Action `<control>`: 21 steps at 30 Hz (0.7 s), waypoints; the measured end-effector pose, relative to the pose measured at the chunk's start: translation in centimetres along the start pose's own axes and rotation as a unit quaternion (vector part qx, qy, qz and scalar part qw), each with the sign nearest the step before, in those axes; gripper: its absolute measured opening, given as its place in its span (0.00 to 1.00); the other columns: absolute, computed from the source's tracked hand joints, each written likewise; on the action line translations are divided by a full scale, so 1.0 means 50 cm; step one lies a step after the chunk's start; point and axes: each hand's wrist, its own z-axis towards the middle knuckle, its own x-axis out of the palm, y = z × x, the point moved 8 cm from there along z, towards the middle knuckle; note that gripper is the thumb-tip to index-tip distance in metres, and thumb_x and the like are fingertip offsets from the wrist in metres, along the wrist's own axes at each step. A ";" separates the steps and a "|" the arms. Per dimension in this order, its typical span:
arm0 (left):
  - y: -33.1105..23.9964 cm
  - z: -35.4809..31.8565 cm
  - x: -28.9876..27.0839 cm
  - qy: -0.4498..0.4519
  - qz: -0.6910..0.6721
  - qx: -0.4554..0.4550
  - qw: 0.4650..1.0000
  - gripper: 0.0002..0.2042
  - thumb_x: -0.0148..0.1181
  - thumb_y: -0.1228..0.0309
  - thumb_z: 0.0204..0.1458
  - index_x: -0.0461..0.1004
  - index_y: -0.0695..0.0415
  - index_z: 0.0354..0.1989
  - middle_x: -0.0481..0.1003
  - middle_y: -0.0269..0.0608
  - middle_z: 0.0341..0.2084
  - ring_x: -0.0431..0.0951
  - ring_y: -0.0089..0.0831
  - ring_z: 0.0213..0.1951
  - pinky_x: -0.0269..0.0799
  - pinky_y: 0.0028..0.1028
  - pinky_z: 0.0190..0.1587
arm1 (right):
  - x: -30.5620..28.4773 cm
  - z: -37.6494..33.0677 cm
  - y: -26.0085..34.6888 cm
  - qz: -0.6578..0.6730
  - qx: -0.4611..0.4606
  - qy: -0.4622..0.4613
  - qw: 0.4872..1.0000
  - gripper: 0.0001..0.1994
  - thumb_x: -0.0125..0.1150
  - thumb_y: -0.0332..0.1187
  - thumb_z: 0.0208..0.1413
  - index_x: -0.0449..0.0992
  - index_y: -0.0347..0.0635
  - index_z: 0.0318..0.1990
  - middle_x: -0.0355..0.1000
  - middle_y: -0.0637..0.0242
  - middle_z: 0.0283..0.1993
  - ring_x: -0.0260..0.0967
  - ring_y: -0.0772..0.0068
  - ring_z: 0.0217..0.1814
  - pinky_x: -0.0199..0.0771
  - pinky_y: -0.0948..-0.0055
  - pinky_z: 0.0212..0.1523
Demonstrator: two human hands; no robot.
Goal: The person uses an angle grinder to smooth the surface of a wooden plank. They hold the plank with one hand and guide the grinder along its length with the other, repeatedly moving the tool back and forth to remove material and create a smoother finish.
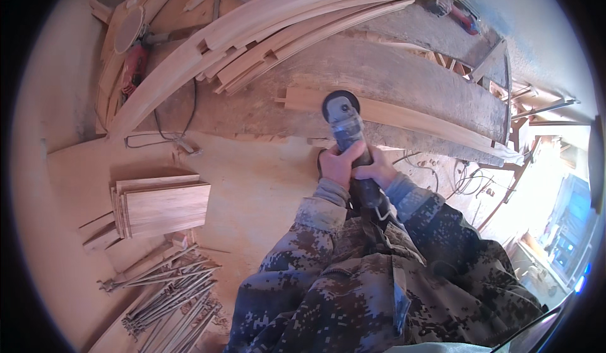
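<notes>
Both my hands are wrapped round the dark body of an angle grinder (346, 126). My left hand (339, 164) grips it from the left side, and my right hand (378, 168) closes on it from the right. At the far end the grinder's head carries a round dark disc (332, 99). That disc overlaps a long pale wooden board (410, 118) lying along the near edge of the workbench (379, 63). Whether disc and wood touch, I cannot tell.
Curved wooden pieces (278, 12) are stacked across the bench's far side. A red grinder (133, 69) with a pale disc lies at left, another red tool (464, 20) at far right. Stacked boards (167, 208) and metal rods (167, 293) lie lower left; cables (470, 179) trail at right.
</notes>
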 end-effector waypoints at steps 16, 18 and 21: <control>-0.134 0.072 -0.094 -0.033 0.035 0.047 0.998 0.08 0.71 0.72 0.53 0.80 0.64 0.35 0.81 0.42 0.28 0.81 0.31 0.27 0.79 0.33 0.33 | 0.158 0.074 0.035 -0.026 0.071 0.045 0.996 0.27 0.73 0.25 0.38 0.76 0.31 0.51 0.80 0.59 0.42 0.80 0.65 0.42 0.82 0.66 0.45; -0.124 0.070 -0.077 -0.029 0.078 0.071 0.994 0.07 0.71 0.73 0.52 0.80 0.63 0.34 0.81 0.42 0.28 0.81 0.31 0.27 0.79 0.33 0.33 | 0.133 0.062 0.028 -0.013 0.041 0.031 0.999 0.27 0.73 0.24 0.38 0.76 0.31 0.51 0.80 0.59 0.42 0.80 0.65 0.42 0.82 0.65 0.46; -0.077 0.061 -0.038 -0.024 0.172 0.046 0.984 0.07 0.72 0.73 0.51 0.81 0.63 0.34 0.81 0.42 0.28 0.82 0.31 0.28 0.78 0.32 0.34 | 0.078 0.033 -0.021 -0.026 0.094 -0.005 0.995 0.26 0.72 0.23 0.37 0.76 0.31 0.50 0.80 0.59 0.42 0.80 0.64 0.43 0.81 0.65 0.47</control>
